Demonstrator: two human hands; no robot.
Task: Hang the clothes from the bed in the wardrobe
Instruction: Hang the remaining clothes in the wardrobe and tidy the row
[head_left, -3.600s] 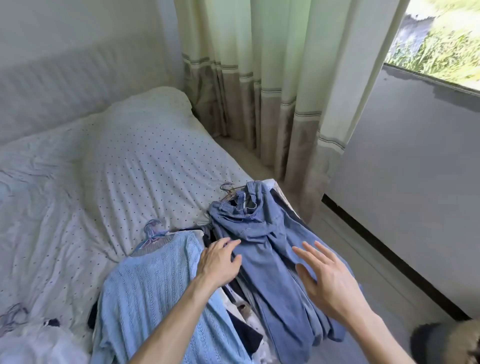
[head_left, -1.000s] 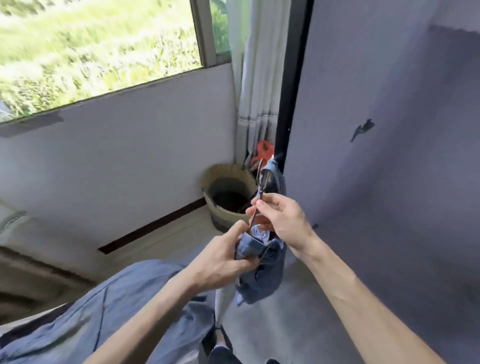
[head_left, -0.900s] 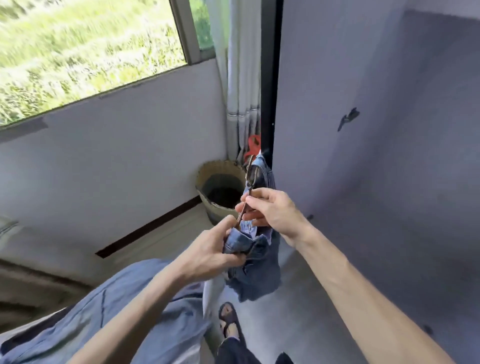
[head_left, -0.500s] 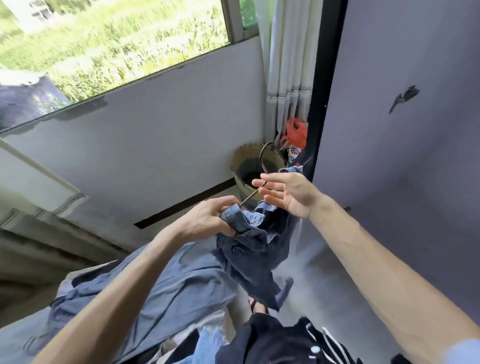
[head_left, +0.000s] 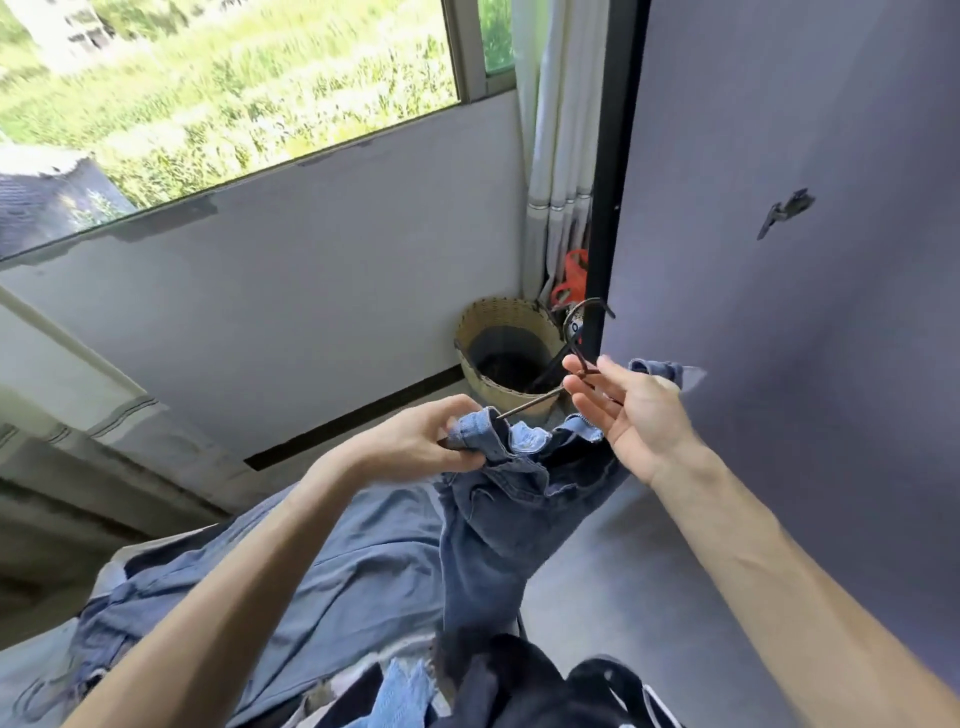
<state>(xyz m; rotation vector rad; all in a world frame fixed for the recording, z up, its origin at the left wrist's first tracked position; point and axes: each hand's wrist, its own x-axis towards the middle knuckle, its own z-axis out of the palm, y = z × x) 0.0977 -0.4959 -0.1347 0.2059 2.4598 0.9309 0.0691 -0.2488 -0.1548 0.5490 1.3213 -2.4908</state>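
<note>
A pair of blue jeans (head_left: 509, 514) hangs from a dark wire hanger (head_left: 574, 338) held up in front of me. My left hand (head_left: 426, 441) pinches the left side of the waistband. My right hand (head_left: 631, 410) grips the hanger's wire at the neck, fingers partly spread, with the right side of the waistband behind it. The hook points up, close to the wardrobe's black edge (head_left: 613, 182). The grey wardrobe door (head_left: 805, 312) with a small dark handle (head_left: 784, 210) fills the right side. More clothes (head_left: 322, 582) lie below on the bed.
A woven basket (head_left: 506, 353) stands on the floor in the corner by the wardrobe, with an orange item (head_left: 571, 270) behind it. A white curtain (head_left: 556, 130) hangs in the corner. A window (head_left: 234, 83) spans the wall on the left. Grey floor (head_left: 623, 597) lies beneath the jeans.
I have turned from the bed toward the wardrobe with the jeans on the hanger. In the last half second both hands rose slightly and the waistband spread wider between them.
</note>
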